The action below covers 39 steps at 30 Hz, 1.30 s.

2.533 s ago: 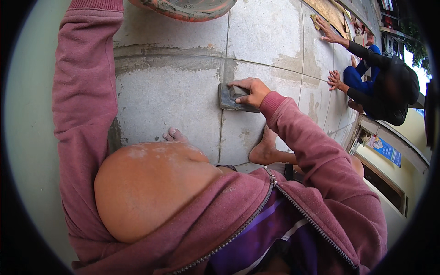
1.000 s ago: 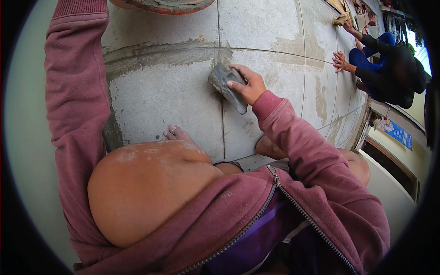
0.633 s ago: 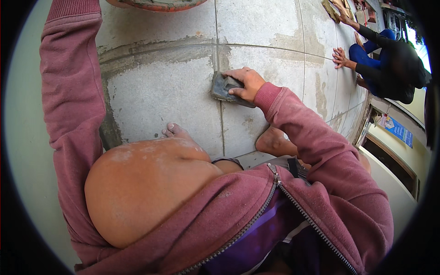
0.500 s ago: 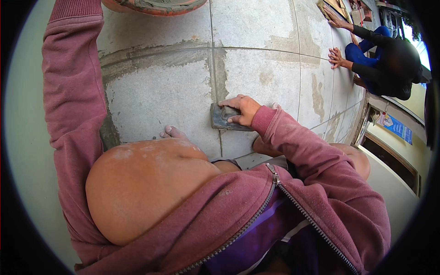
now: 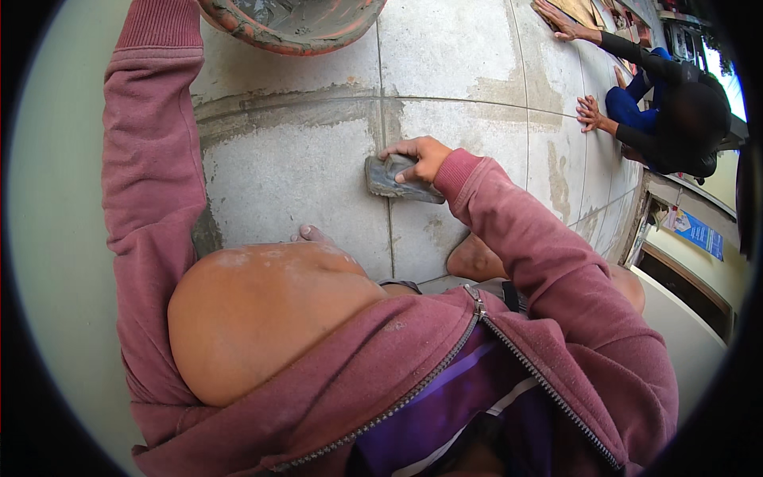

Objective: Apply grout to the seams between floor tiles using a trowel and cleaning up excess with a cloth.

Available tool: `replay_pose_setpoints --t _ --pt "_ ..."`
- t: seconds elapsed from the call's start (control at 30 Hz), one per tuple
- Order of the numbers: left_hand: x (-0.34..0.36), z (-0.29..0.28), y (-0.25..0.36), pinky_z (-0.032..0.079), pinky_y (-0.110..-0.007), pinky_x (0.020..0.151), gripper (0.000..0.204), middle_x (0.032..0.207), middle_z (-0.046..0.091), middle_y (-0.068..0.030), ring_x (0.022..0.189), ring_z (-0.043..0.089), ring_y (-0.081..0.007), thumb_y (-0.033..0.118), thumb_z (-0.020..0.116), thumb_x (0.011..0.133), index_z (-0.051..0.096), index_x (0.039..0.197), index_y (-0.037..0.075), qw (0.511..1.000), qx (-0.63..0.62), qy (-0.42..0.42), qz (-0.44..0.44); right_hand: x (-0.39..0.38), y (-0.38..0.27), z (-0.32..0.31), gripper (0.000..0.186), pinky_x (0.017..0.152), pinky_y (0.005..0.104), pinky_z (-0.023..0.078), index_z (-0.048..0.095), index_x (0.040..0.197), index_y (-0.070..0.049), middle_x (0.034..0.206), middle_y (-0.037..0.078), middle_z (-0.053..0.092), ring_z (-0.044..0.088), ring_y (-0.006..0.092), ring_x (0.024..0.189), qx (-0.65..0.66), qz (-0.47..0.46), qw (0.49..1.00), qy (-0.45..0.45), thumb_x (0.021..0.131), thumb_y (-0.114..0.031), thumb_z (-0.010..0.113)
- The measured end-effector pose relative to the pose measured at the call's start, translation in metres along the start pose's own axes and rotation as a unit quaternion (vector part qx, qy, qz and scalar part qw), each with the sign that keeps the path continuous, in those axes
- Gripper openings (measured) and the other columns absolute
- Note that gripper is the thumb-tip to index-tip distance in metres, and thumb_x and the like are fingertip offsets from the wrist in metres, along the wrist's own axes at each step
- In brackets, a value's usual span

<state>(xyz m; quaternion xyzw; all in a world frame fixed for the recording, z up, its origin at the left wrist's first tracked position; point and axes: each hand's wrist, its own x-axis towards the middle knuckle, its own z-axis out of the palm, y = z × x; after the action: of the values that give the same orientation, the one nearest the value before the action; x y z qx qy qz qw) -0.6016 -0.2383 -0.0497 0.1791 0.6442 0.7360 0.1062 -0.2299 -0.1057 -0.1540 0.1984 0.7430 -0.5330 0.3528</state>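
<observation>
My right hand [image 5: 431, 159] is closed around the grip of a dark, rectangular grout float [image 5: 383, 181], fingers over its top. The float is over a grout line between pale floor tiles [image 5: 290, 175] and seems slightly tilted, with wet grey residue along its near edge. Whether it touches the tile is hard to tell. My left arm, in a dusty pink sleeve [image 5: 155, 143], stretches forward past the upper edge of the picture, so the left hand is out of sight. Close to that cuff stands an orange-rimmed basin [image 5: 306, 49] holding wet grey grout [image 5: 306, 17].
Damp grey grout smears [image 5: 274, 115] run along several tile joints. My bare knee [image 5: 230, 318] and foot [image 5: 314, 233] are close to the work. At the far right a co-worker [image 5: 664, 107] crouches, both hands on the floor. A plain wall [image 5: 63, 238] borders the left side.
My right hand has drawn the float slightly forward along the joint, and the float has tilted. More of the basin shows as the view shifted. The co-worker's far hand has moved forward.
</observation>
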Motion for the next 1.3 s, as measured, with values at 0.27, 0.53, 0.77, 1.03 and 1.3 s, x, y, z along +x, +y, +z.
replay_pose_setpoints --t 0.27,0.53,0.77,1.03,1.3 --pt "-0.003 0.002 -0.008 0.039 -0.023 0.053 0.005 0.064 0.053 -0.001 0.055 0.046 -0.0116 -0.001 0.053 0.062 0.055 0.066 0.001 0.999 -0.036 -0.012 -0.006 0.013 -0.116 -0.043 0.049 0.087 0.0271 0.039 0.055 0.114 -0.006 0.101 0.003 0.058 0.053 0.0168 0.094 0.235 -0.231 0.907 0.263 0.067 -0.003 0.067" --pt "0.003 -0.003 -0.019 0.038 -0.022 0.052 0.009 0.064 0.053 -0.0001 0.055 0.045 -0.0099 -0.002 0.052 0.06 0.057 0.067 0.002 1.0 -0.013 0.003 0.022 0.009 -0.079 -0.005 0.053 0.081 0.0285 0.041 0.054 0.118 -0.011 0.089 0.01 0.06 0.054 0.0201 0.083 -0.103 -0.25 0.924 0.27 0.068 -0.007 0.068" --pt "-0.014 0.008 0.0 0.037 -0.02 0.052 0.014 0.065 0.052 0.0024 0.055 0.044 -0.0079 -0.003 0.053 0.059 0.06 0.071 0.001 0.999 -0.029 -0.03 0.007 0.039 -0.089 -0.075 0.038 0.083 0.0277 0.042 0.053 0.115 -0.002 0.097 0.014 0.063 0.059 0.0195 0.09 0.054 -0.17 0.901 0.395 0.083 -0.022 0.054" --pt "-0.029 0.032 0.006 0.035 -0.02 0.049 0.009 0.061 0.051 0.0038 0.053 0.043 -0.0066 -0.004 0.055 0.059 0.058 0.066 0.002 0.999 0.013 0.002 0.048 0.053 -0.107 -0.061 0.029 0.076 0.0295 0.045 0.059 0.098 0.001 0.087 0.013 0.062 0.059 0.0201 0.079 -0.016 -0.169 0.966 0.195 0.088 -0.023 0.046" --pt "0.012 -0.024 -0.034 0.036 -0.024 0.049 0.005 0.059 0.05 -0.0006 0.051 0.044 -0.0107 -0.001 0.052 0.062 0.053 0.061 0.003 0.993 -0.043 0.106 0.022 -0.015 0.003 -0.063 0.033 0.076 0.03 0.048 0.052 0.11 0.002 0.101 0.011 0.06 0.06 0.0191 0.088 0.541 -0.041 0.817 0.197 0.09 -0.022 0.042"
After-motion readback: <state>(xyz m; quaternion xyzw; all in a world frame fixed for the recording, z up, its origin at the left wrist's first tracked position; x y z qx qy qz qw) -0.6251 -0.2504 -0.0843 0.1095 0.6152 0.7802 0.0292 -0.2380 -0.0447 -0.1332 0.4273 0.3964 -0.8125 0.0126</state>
